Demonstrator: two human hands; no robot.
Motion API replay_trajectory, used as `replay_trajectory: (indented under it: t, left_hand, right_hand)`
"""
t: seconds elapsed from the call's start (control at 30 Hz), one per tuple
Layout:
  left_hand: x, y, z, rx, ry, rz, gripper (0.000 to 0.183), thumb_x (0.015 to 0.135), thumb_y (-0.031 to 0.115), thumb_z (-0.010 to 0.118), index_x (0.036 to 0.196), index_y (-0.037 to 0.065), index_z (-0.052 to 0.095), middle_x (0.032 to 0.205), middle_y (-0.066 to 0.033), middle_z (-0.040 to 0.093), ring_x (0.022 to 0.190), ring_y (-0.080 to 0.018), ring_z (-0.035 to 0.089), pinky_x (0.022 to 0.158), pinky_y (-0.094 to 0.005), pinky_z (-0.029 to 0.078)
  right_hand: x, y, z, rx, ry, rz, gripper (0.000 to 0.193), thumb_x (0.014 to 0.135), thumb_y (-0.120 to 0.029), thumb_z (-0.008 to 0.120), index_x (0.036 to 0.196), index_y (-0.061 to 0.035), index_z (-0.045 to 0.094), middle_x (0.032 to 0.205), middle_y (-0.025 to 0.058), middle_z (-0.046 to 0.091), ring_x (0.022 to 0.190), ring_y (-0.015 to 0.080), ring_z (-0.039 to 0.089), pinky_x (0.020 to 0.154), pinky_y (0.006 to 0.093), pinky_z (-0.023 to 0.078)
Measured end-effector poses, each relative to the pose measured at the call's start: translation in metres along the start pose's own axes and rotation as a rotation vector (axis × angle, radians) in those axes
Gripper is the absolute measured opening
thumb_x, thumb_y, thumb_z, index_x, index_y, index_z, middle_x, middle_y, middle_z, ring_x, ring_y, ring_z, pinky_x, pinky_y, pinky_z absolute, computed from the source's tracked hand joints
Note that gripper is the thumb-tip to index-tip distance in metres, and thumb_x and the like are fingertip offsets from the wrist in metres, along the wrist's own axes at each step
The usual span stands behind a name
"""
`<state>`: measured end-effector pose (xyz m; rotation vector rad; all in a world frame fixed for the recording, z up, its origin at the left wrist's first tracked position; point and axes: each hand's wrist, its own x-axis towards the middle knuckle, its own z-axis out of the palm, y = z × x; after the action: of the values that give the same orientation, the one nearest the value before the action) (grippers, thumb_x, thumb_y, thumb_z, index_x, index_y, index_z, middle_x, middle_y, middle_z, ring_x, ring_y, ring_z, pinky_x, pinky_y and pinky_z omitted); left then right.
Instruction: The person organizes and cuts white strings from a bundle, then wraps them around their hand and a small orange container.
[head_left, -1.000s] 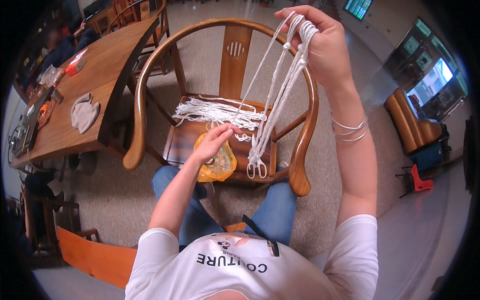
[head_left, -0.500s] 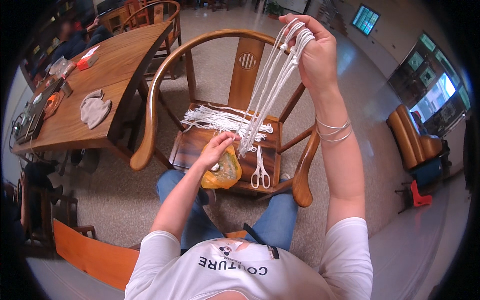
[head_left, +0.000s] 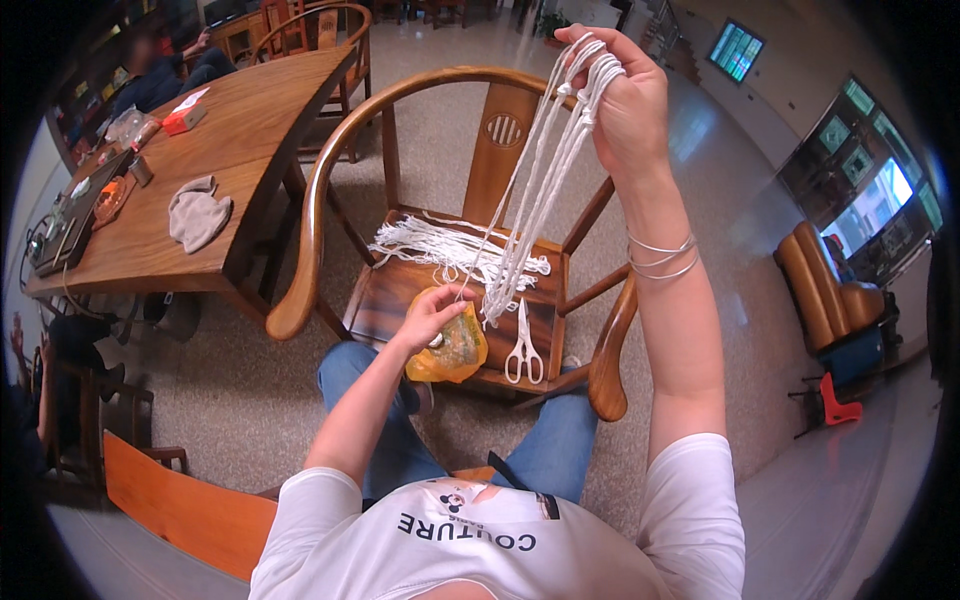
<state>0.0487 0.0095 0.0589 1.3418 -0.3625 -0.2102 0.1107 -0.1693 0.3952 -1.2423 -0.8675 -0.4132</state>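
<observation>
High over the chair, my right hand (head_left: 632, 100) is closed round a knotted bundle of white cords (head_left: 548, 190), which hangs down slantwise toward the seat. My left hand (head_left: 436, 316), lower and to the left, pinches the end of one thin strand from that bundle between thumb and fingers. Beneath the left hand lies a yellow plastic bag (head_left: 460, 352) at the seat's front edge, with small contents I cannot make out. White-handled scissors (head_left: 523, 350) rest on the seat to its right. Behind, a pile of cut white cords (head_left: 430, 243) lies across the wooden chair seat (head_left: 385, 298).
The curved armrests (head_left: 318, 200) of the wooden chair surround the seat. At left stands a large wooden table (head_left: 225, 140) with a beige cloth (head_left: 198, 214) and a red tissue box (head_left: 185, 115). Another person (head_left: 160, 80) sits beyond it. A brown leather sofa (head_left: 825, 290) is at right.
My left hand has moved slightly down and left with the strand, drawing it away from the bundle. The right hand stays raised with the cords. The whole view has shifted a little.
</observation>
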Motion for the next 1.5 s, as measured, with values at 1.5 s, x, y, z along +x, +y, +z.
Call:
replay_trajectory:
  t: [1.5]
  left_hand:
    - [-0.015,-0.034,-0.011,-0.138,0.203,0.037,0.015,0.087,0.005,0.058,0.101,0.001,0.052,0.092,-0.0096,0.066,0.091,-0.0136,0.062,0.083,-0.0248,0.047]
  right_hand:
    - [-0.002,0.005,0.021,-0.010,0.133,-0.017,0.010,0.085,-0.009,0.061,0.085,-0.0003,0.066,0.068,0.0020,0.061,0.056,0.0052,0.050,0.051,0.0184,0.039]
